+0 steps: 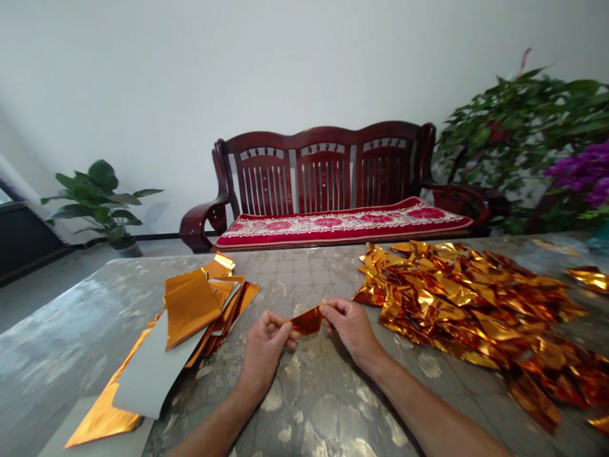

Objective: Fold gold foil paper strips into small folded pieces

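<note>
Nearest the camera, extended both bare forearms (423,412) over the patterned tabletop (328,419). Held one small orange-gold foil piece (308,322) midway between two stores: at left, flat foil sheets (193,301) in a loose stack, some pale side up; at right, a broad heap of creased foil pieces (457,295). With the left hand (267,343), clamped thumb and forefinger on its left end; with the right hand (347,322), pinched its upper right corner between thumb and forefinger. Judged to be at a folding step; seemed to call next for level tension and a firm crease.
</note>
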Available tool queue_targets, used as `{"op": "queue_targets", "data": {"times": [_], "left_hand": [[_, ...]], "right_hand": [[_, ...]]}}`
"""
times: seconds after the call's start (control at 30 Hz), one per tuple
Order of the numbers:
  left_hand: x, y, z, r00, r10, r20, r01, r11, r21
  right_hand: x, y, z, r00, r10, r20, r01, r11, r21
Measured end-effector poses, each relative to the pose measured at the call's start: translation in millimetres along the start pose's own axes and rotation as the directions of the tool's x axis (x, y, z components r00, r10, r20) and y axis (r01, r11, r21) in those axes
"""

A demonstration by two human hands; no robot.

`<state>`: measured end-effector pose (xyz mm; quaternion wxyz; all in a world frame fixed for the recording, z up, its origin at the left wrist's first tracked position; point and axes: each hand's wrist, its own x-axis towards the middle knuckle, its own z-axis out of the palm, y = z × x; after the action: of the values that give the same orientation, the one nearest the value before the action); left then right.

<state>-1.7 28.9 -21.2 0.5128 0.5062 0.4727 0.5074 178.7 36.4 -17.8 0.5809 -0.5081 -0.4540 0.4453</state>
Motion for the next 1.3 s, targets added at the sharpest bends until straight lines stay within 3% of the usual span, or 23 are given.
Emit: {"op": "queue_targets", "data": {"times": [0.13,0.3,0.43,0.57,0.73,1.0,1.13,1.3], "left_hand": [[1.0,-3.0,-0.8,1.0,0.006,0.007,-0.006,0.999,0.042],[1.0,0.3,-1.2,0.999,0.016,0.034,-0.02,0.992,0.126],[2.3,2.6,-1.6,0.998,-0.03,0.048,0.028,0.999,0.043],[4.1,3.0,-3.3,0.999,-0.022,0.031,0.022,1.0,-0.001],[6.8,2.0,-7.6,0.999,0.02,-0.048,-0.016,0.997,0.081],[9.0,-3.6,-12.1,0.995,0.098,-0.027,-0.096,0.992,0.077],[7.6,-4.5,-10.6,0.989,0.141,-0.043,-0.131,0.975,0.177],[4.1,-2.9,-6.8,0.976,0.203,-0.074,-0.18,0.953,0.245]], "right_hand": [[-1.7,-5.8,-2.9,0.987,-0.163,-0.011,0.158,0.969,-0.191],[-5.0,-5.8,-5.7,0.937,-0.347,0.038,0.344,0.897,-0.277],[-7.7,-6.2,-7.5,0.895,-0.432,0.113,0.443,0.83,-0.338],[-10.5,-6.1,-7.6,0.894,-0.428,0.134,0.446,0.817,-0.365],[-16.8,-5.1,-4.2,0.923,-0.344,0.173,0.385,0.825,-0.413],[-19.1,-0.2,5.0,0.963,-0.229,0.143,0.27,0.846,-0.46],[-16.4,3.4,7.7,0.98,-0.163,0.112,0.196,0.881,-0.43],[-15.9,1.1,10.4,0.98,-0.165,0.107,0.196,0.863,-0.466]]}}
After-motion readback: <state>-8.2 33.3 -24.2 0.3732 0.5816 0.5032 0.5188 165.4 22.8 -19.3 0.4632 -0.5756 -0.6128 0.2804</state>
